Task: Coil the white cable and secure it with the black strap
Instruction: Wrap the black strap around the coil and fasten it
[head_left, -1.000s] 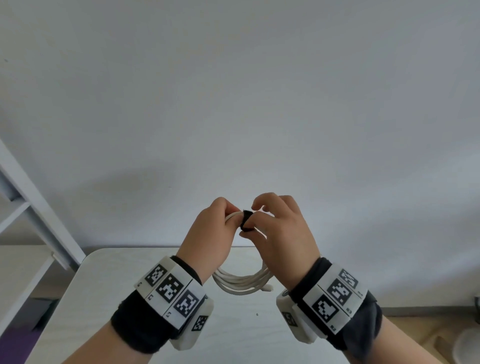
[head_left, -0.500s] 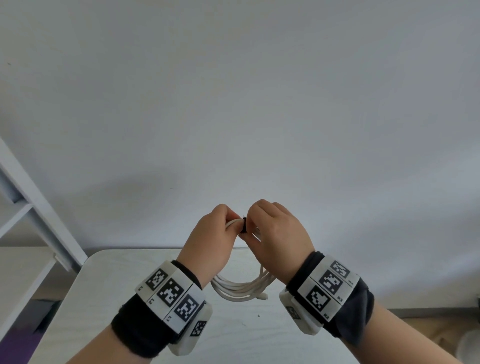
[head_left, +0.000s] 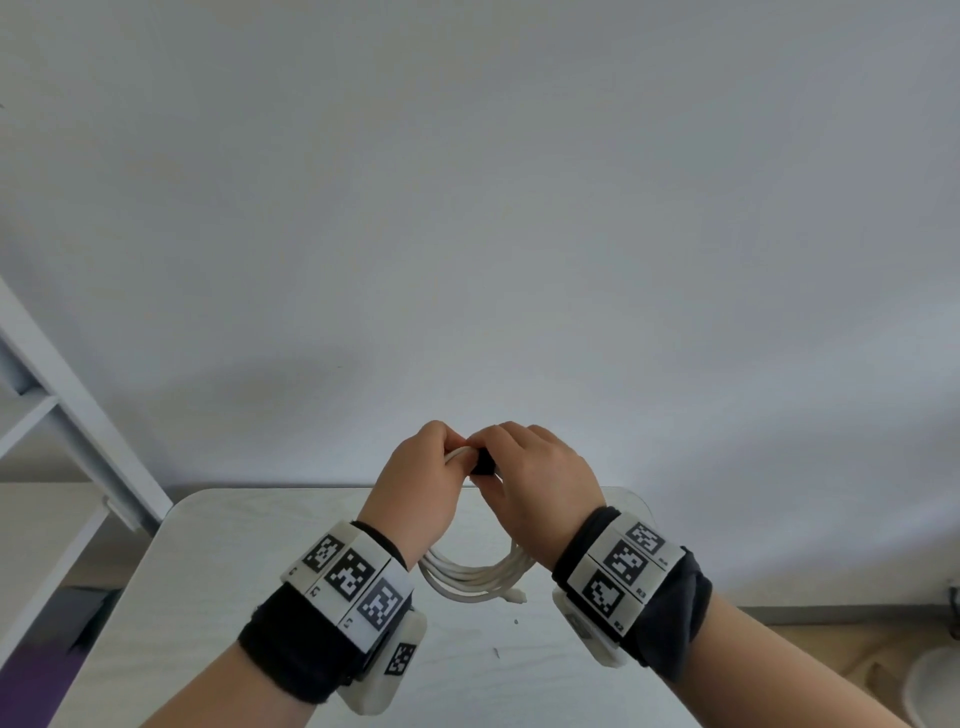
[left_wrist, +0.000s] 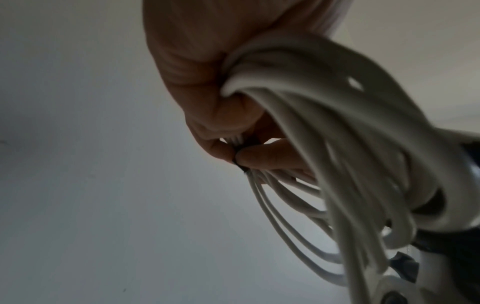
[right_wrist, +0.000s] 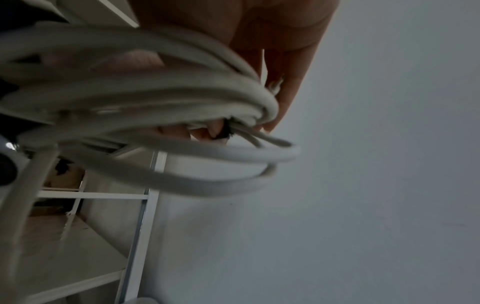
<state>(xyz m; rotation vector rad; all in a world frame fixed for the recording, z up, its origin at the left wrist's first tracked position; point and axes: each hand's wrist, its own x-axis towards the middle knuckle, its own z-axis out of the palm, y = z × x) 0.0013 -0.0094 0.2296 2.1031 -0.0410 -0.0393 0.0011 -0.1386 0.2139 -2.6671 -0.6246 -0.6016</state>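
Both hands, left hand (head_left: 415, 483) and right hand (head_left: 535, 483), pinch the black strap (head_left: 483, 462) at the white cable's (head_left: 470, 577) twelve o'clock; a slackened pinch could let loops spring loose.

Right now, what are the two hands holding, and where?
Both hold the white cable coil at its top: left hand grips the loops, right hand pinches the black strap there.

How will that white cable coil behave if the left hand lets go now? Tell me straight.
The white cable looks floppy: its loops sag below both hands. They would probably spread if the left hand released, since the black strap is pinched by the right hand and can't be seen fully closed. It likely weighs little, being held up by fingertips.
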